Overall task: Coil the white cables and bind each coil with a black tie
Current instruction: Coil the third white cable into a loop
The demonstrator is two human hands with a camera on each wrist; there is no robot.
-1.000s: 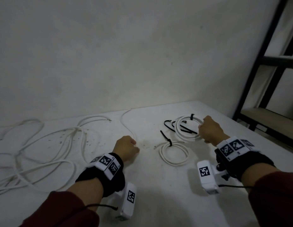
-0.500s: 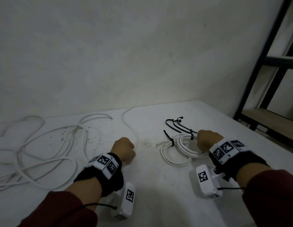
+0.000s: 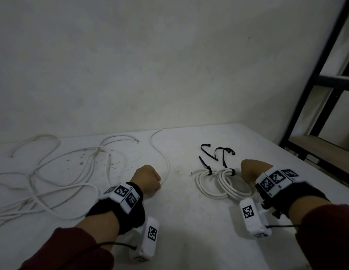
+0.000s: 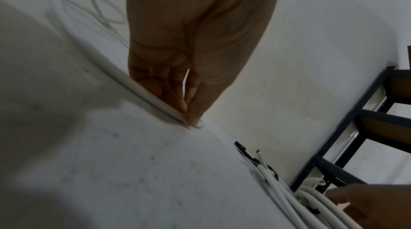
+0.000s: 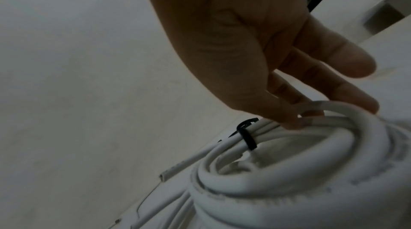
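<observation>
**Inspector A:** Surface point(image 3: 189, 221): white, matt, flecked with dark specks at the left; it meets a plain pale wall point(image 3: 169, 65); a black metal rack point(image 3: 314, 106) with wooden shelves stands at the right.

**Inspector B:** Cables?

**Inspector A:** Round, smooth, white; a loose tangle point(image 3: 52, 172) sprawls at the left; one single strand point(image 3: 166, 162) curves from the far edge to the left hand point(image 3: 148, 179); that grip is fisted, thumb and finger pinching the strand against the surface.

**Inspector B:** And the right?

**Inspector A:** Two flat coils overlap; the left coil point(image 3: 203, 184) and the right coil point(image 3: 234, 187) each carry a black tie point(image 3: 209, 170); spare ties point(image 3: 216, 152) lie just beyond; the right hand point(image 3: 251, 172) has its fingers point(image 5: 286, 115) curled round the right coil's strands.
</observation>
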